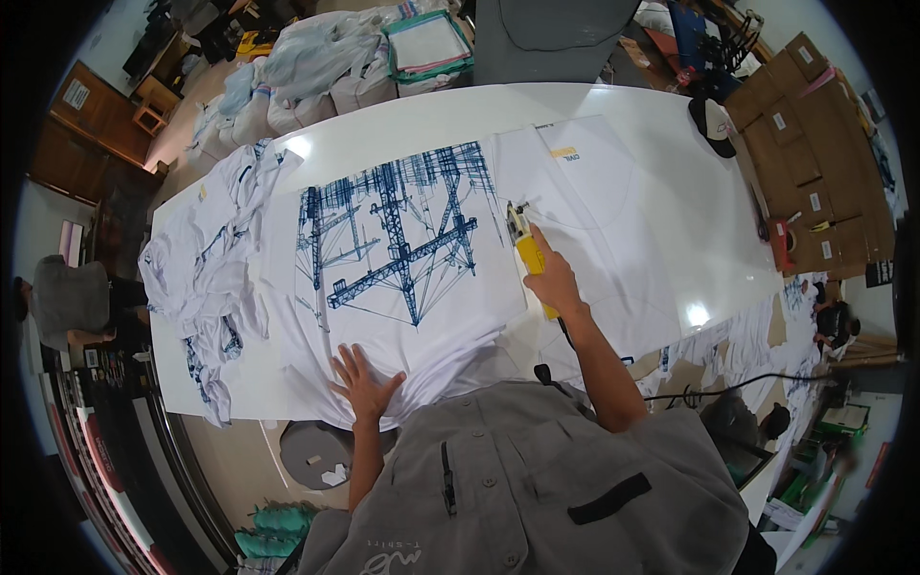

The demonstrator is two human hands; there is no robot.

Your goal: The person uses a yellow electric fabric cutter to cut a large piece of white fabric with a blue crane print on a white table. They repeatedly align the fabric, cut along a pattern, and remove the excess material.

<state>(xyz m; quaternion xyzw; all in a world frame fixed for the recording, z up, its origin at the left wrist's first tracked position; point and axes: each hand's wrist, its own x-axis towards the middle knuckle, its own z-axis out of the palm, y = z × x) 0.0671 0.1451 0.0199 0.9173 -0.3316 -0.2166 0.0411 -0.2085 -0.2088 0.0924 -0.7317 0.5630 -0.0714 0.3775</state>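
Two hands: right (557,282) grips long yellow metal-nosed tool (529,254) | left (365,388) splayed on white, blue-printed fabric (393,244) | likely spot-working; next wants steadiness!

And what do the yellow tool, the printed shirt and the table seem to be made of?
Tool: probably plastic, smooth yellow casing.
Shirt: matte thin cloth, by its soft folds.
Table: glossy white top with glare; laminate or glass, unclear.
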